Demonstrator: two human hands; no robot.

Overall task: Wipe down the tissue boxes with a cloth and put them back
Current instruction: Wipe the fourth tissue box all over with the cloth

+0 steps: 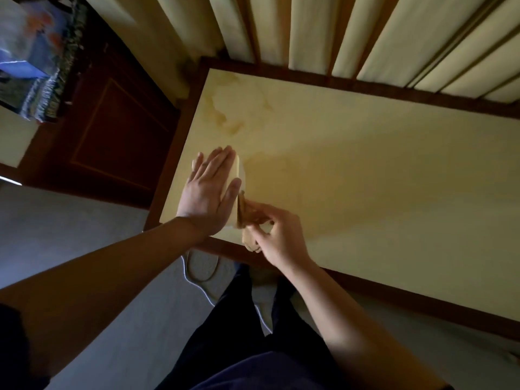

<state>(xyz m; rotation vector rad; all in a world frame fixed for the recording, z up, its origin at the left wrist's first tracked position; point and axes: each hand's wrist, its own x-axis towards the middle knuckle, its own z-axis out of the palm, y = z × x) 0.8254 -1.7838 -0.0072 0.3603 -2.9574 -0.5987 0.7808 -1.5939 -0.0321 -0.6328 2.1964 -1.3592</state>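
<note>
A pale yellow tissue box [241, 171] stands at the near left corner of the cream table top [351, 170]. My left hand [209, 190] lies flat on the box's top and left face, fingers straight, thumb over its right edge. My right hand [277, 232] is against the box's near right side, fingers curled round a small tan cloth [249, 218] that is pressed to the box. Most of the box is hidden under my hands.
The table has a dark wood rim [394, 92] and stands against cream curtains [309, 29]. A dark wooden cabinet [112, 122] stands to the left, with a fringed blue cloth [36, 60] above it. A white cable [202, 280] lies on the grey floor by my legs.
</note>
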